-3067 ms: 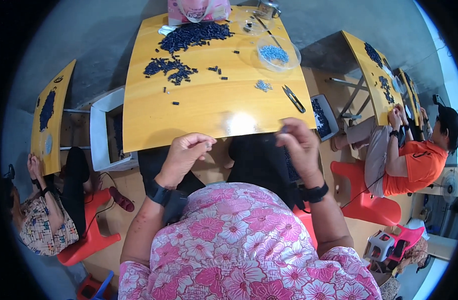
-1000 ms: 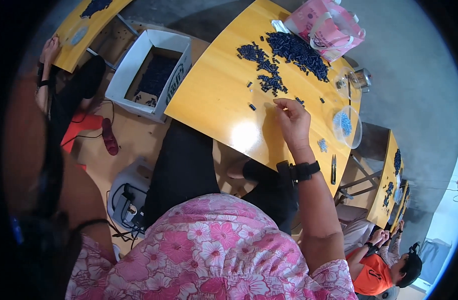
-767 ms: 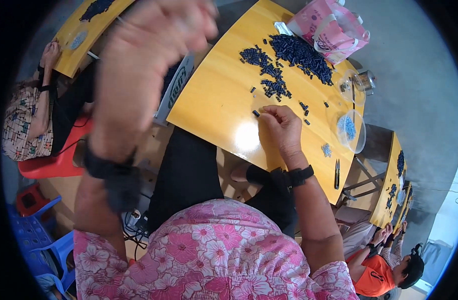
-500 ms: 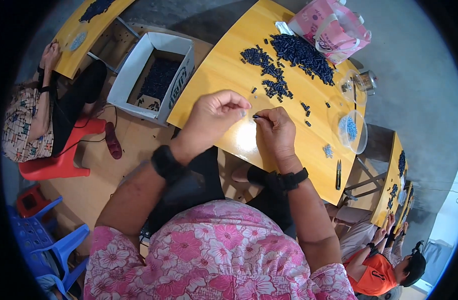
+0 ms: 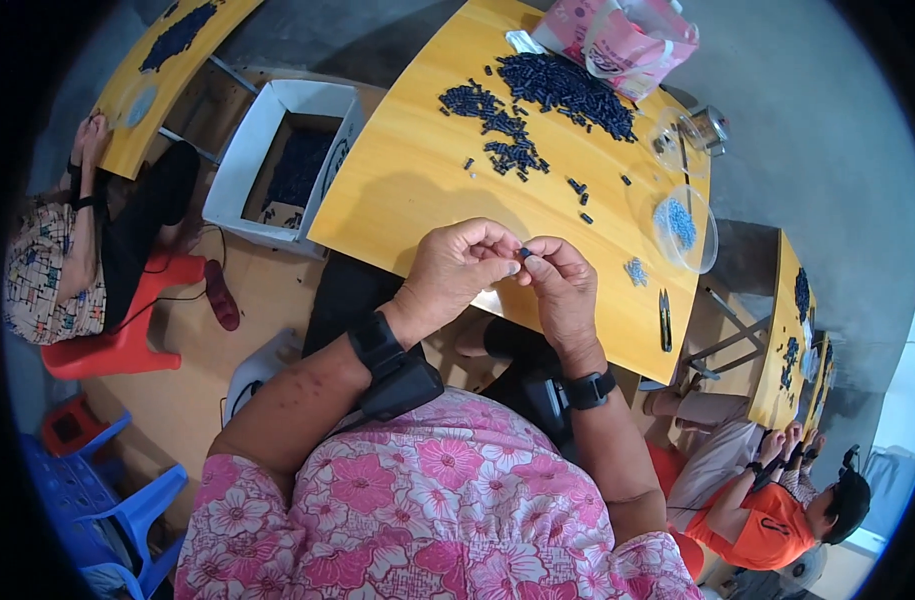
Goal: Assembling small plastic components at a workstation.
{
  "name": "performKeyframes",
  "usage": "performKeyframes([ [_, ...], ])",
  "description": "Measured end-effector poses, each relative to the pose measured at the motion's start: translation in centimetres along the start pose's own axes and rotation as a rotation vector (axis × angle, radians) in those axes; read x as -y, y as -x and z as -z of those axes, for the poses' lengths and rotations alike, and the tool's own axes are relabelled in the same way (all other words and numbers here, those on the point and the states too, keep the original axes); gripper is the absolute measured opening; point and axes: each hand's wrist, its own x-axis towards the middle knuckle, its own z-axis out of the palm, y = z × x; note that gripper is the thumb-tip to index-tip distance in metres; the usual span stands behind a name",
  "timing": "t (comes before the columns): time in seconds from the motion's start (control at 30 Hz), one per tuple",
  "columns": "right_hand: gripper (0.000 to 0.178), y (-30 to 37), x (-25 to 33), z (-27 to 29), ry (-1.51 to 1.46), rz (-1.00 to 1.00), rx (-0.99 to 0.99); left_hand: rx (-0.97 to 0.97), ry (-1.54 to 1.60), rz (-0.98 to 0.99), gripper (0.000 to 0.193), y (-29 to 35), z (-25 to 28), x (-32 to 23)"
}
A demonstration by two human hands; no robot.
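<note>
Both hands together now at mid-frame. Left hand (image 5: 457, 270) moved in closer, right hand (image 5: 562, 285) meeting it, fingertips pinching one small dark piece (image 5: 524, 252). Over the yellow table (image 5: 397, 200), below the dark pile (image 5: 537, 95) at upper middle.

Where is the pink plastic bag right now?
In the head view, the pink plastic bag sits at the far end of the yellow table, just beyond the big pile of dark small parts.

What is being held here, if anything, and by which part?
A small dark piece is pinched between the fingertips of the left hand and right hand; which part of it is gripped cannot be told.
</note>
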Motion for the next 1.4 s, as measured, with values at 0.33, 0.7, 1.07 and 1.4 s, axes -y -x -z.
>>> performKeyframes([
  [0.33, 0.009, 2.9, 0.8, 0.8, -0.022, -0.027, -0.054, 0.058, 0.052, -0.035, 0.009, 0.5, -2.6, 0.1],
  [0.7, 0.015, 3.5, 0.2, 0.3, 0.262, 0.217, -0.214, 0.015, -0.137, -0.02, 0.011, 0.0, -2.7, 1.8],
  [1.07, 0.008, 3.4, -0.3, 0.0, 0.245, 0.071, -0.282, -0.004, -0.121, -0.077, 0.018, -0.2, -2.3, 2.5],
  [1.4, 0.013, 3.8, -0.2, 0.3, 0.141, 0.095, -0.232, 0.034, -0.021, -0.086, 0.025, 0.0, -2.9, 2.8],
])
